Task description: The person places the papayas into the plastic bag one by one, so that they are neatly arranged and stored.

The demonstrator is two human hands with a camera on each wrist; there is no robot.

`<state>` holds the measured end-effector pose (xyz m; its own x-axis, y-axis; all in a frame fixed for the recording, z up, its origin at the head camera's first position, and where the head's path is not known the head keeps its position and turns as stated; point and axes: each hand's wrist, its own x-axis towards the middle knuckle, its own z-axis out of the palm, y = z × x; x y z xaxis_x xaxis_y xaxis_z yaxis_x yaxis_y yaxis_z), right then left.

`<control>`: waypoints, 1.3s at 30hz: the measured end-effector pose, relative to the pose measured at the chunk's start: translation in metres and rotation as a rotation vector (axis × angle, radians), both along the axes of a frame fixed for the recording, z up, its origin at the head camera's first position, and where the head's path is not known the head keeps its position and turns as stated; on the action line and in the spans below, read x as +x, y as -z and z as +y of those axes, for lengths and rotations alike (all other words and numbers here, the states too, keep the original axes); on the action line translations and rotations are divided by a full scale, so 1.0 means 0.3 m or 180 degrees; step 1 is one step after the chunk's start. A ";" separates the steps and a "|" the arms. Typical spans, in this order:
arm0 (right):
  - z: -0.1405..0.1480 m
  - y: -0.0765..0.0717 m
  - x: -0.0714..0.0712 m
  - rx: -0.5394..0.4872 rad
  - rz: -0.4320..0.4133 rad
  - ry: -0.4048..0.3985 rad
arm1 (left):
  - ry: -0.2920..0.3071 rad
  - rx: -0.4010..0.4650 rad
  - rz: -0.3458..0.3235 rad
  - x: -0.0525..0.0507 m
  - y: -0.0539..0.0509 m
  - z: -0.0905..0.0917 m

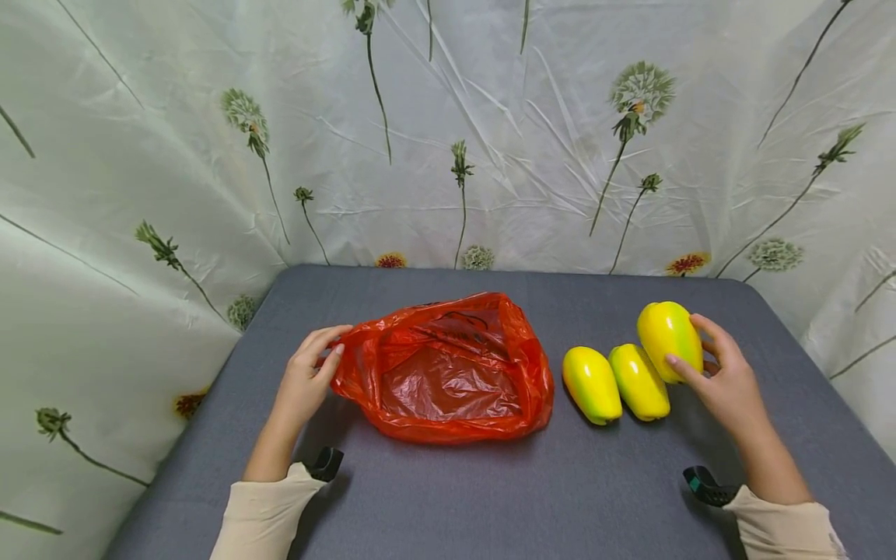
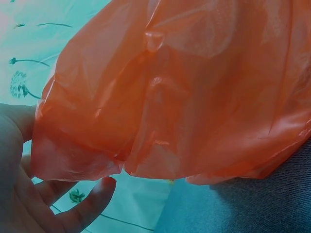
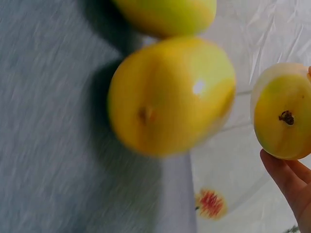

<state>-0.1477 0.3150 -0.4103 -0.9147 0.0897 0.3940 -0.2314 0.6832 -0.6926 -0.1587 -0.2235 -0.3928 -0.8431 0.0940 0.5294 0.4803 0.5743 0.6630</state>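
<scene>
A red plastic bag point(image 1: 448, 389) lies with its wide mouth facing up on the grey table. At its left edge, my left hand point(image 1: 310, 369) holds the rim between fingers and thumb; the bag point(image 2: 170, 97) hides some fingertips in the left wrist view. My right hand point(image 1: 728, 381) grips a yellow papaya point(image 1: 670, 340), thumb on the near side and fingers around its right side. The same held papaya point(image 3: 284, 116) shows its dark stem end in the right wrist view. Two more papayas, one left point(image 1: 591, 385) and one right point(image 1: 640, 383), lie side by side between bag and hand.
The grey cloth-covered table point(image 1: 504, 498) reaches back to a pale curtain point(image 1: 420, 210) with a dandelion print, which also runs along the left and right sides. Dark bands sit on both wrists.
</scene>
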 end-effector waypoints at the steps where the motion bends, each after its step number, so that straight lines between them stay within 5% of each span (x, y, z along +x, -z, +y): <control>1: -0.011 -0.006 -0.002 0.0005 0.0038 -0.0042 | 0.0007 0.0009 0.0000 -0.002 0.004 -0.002; 9: -0.147 -0.108 0.011 0.0045 0.0243 -0.0291 | -0.0043 -0.0004 0.0017 0.054 -0.084 0.045; 29: -0.398 -0.199 -0.028 -0.0162 0.0653 -0.1068 | -0.0047 0.0005 0.0008 0.058 -0.096 0.037; 39: -0.571 -0.284 0.010 -0.0228 0.0615 -0.1615 | -0.0065 -0.0042 0.0021 0.060 -0.098 0.035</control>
